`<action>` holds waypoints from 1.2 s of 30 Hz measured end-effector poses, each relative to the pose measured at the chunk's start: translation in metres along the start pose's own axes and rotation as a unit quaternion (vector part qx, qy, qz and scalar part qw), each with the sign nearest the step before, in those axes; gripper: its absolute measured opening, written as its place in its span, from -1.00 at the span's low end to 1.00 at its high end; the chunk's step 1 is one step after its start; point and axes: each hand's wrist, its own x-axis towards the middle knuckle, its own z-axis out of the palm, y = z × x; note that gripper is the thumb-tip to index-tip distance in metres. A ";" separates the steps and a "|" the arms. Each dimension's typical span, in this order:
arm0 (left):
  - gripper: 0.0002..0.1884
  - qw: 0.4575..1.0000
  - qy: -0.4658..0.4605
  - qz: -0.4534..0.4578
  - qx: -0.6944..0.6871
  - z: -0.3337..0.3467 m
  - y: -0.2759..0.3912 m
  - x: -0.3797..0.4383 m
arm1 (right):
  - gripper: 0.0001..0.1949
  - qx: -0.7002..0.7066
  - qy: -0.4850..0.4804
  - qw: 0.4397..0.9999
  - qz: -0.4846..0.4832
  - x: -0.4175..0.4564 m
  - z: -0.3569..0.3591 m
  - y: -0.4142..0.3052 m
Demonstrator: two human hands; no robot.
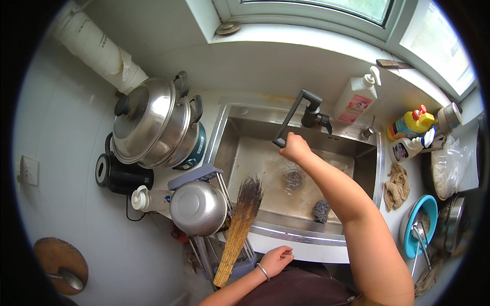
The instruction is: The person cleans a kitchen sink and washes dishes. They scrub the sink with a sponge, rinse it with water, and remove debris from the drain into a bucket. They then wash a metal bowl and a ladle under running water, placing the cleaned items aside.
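Note:
My right hand (295, 148) reaches over the stainless steel sink (264, 153) and is at the spout end of the black faucet (293, 114); its fingers are mostly hidden behind the hand's back. Below it, shallow murky water lies around the drain strainer (294, 179). A grey scouring pad (321, 211) rests near the front right of the basin. My left hand (276, 261), with a bangle at the wrist, is by the counter's front edge with loosely curled fingers and nothing visible in it. A straw brush (239, 229) with dark bristle tips leans left of the sink.
Left stand a lidded steel steamer pot (145, 122), a black kettle (124, 174) and a rack with an upturned metal bowl (198, 208). Right of the sink are a pump bottle (356, 100), spray bottle (407, 147), crumpled cloth (396, 187) and turquoise basin (432, 206).

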 end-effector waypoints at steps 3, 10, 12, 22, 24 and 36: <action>-0.65 1.000 0.004 0.003 -0.007 -0.001 0.007 -0.004 | -0.58 0.035 -0.006 0.999 -0.007 0.001 0.004 0.001; -0.65 0.999 0.010 0.031 0.001 -0.002 -0.006 -0.001 | -0.71 0.225 -0.030 0.974 0.015 -0.002 0.014 -0.009; -0.65 0.999 0.015 0.029 -0.012 -0.005 -0.004 -0.003 | -0.67 0.266 0.000 0.964 0.010 -0.003 0.021 -0.013; -0.64 0.999 0.023 0.040 0.000 -0.010 -0.017 -0.013 | -0.61 0.377 0.065 0.924 -0.006 0.004 0.039 -0.012; -0.64 0.999 0.021 0.044 0.007 -0.009 -0.016 -0.011 | -0.60 0.373 0.052 0.926 -0.004 0.006 0.038 -0.013; -0.67 0.997 0.004 0.068 0.042 0.000 -0.011 -0.014 | -0.48 0.525 0.052 0.848 0.050 0.041 0.048 -0.019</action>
